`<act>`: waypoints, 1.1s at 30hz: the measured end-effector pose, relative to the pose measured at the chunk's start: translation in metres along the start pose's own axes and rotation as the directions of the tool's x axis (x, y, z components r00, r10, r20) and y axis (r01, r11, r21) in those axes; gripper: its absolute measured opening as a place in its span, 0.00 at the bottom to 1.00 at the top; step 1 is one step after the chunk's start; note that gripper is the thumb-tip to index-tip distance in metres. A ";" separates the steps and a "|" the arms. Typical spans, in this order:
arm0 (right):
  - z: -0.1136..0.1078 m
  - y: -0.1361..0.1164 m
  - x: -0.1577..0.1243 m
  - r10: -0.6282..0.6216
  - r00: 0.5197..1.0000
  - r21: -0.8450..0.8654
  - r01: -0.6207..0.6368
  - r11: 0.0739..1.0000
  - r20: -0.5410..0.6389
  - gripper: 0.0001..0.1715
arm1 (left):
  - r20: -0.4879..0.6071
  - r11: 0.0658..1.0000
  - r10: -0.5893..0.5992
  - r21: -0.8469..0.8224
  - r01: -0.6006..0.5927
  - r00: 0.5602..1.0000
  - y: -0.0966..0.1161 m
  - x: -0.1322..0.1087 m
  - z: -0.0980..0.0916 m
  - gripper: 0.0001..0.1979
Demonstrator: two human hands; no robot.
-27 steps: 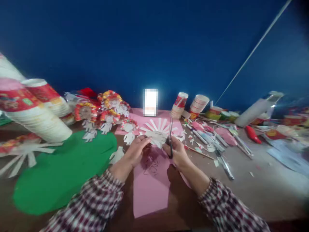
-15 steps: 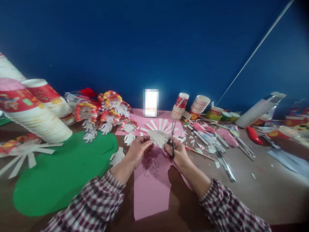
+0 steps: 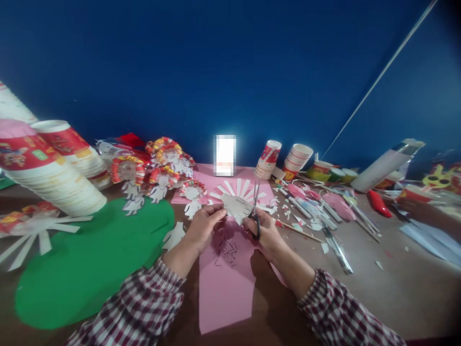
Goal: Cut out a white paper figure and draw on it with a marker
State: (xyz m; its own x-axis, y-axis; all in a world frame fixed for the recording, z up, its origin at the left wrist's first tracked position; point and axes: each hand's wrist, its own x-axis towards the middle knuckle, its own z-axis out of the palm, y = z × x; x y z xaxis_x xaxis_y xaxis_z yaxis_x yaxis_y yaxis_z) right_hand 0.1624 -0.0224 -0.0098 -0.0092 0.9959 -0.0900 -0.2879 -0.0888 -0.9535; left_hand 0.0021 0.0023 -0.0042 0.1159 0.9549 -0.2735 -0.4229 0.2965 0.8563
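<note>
My left hand [image 3: 203,228] pinches the left edge of a white paper cutout [image 3: 236,205], fingers closed on it. My right hand [image 3: 264,233] grips black-handled scissors [image 3: 255,202] whose blades point up and away, right beside the cutout's right edge. Both hands hover over a pink sheet [image 3: 225,283] that lies on the brown table and carries small dark scribbles or snippings under the hands. Both sleeves are red-and-white plaid.
A green paper round [image 3: 86,264] lies at left, with stacked paper cups [image 3: 54,168] behind it. Decorated cup dolls [image 3: 162,166] stand at the back. More cup stacks [image 3: 268,158], pens and scraps [image 3: 313,206] and a white tube [image 3: 385,166] litter the right side.
The hands have stayed over the pink sheet with only a slight shift. The scissors' blades have tilted a little between frames beside the cutout.
</note>
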 end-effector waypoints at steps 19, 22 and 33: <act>-0.007 0.007 -0.012 -0.010 0.937 -0.384 0.153 0.911 0.349 0.20 | -0.216 0.978 0.131 -0.131 -0.161 0.968 0.015 0.009 -0.009 0.15; -0.004 0.003 -0.014 0.103 0.929 -0.414 0.057 0.908 0.355 0.24 | -0.226 0.976 0.140 -0.132 -0.172 0.964 0.015 0.009 -0.010 0.14; 0.001 -0.005 -0.015 0.270 0.906 -0.430 -0.113 0.896 0.325 0.23 | -0.256 0.976 0.173 -0.082 -0.200 0.951 0.018 0.006 -0.007 0.14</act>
State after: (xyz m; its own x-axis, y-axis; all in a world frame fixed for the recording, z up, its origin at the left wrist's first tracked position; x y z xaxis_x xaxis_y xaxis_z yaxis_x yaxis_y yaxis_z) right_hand 0.1625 -0.0369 -0.0036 -0.3977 0.8841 -0.2455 0.1547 -0.1991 -0.9677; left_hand -0.0107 0.0132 0.0067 -0.1934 0.9551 -0.2244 -0.5100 0.0976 0.8546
